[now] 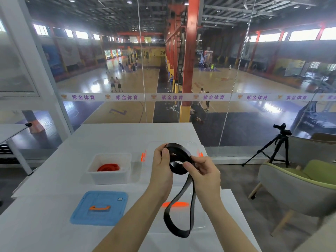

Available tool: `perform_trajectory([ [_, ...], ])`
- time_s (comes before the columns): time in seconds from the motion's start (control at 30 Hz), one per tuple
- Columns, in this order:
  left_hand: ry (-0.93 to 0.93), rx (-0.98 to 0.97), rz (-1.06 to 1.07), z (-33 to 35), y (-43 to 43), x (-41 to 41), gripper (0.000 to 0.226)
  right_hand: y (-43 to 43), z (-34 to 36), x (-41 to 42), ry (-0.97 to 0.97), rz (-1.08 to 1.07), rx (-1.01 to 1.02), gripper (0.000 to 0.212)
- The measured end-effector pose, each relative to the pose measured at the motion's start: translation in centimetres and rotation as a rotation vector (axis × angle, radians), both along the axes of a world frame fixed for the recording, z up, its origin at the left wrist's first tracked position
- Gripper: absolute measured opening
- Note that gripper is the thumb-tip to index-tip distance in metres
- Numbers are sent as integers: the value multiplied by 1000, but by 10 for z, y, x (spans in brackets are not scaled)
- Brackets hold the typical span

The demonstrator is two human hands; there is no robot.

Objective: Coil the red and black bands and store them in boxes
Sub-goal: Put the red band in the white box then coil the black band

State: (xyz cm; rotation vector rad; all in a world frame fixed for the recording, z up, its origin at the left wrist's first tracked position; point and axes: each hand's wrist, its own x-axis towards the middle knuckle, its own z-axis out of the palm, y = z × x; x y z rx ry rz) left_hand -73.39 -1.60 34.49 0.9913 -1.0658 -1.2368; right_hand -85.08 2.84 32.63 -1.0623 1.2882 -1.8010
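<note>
Here, white table faces glass-walled basketball hall.

Both your hands are raised, side by side.
Your left hand curls its fingers closed with thumb up; your right hand pinches thumb against fingers, forearms converging.

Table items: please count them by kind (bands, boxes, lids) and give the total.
Bands: 2, red band coiled in the white box, black band held by left hand and right hand.
Boxes: 2, white box, clear box.
Lids: 2, blue lid, clear lid.
Total: 6
</note>
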Motion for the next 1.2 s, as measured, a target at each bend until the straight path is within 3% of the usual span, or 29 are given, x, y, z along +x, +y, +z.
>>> perform_trajectory([
  [0.27,-99,-86,-53,3,-3,8,24,-3,12,-6,39,20,-20,18],
  [0.4,-370,-224,-190,9,-12,26,27,-3,21,-20,92,33,-24,17],
  [0.53,-835,-446,-333,31,-19,33,34,-3,29,-26,211,87,23,20],
  [0.63,-1005,-434,-412,48,-17,30,27,-2,32,-24,220,106,27,21],
  [0.73,-927,-381,-383,51,-13,29,21,-1,34,-23,206,113,-1,23],
  [0.97,-483,-255,-245,35,-6,28,26,2,22,-21,126,122,-38,36],
  [1.2,-14,-15,-199,13,-5,10,45,5,14,-14,34,61,-64,31],
])
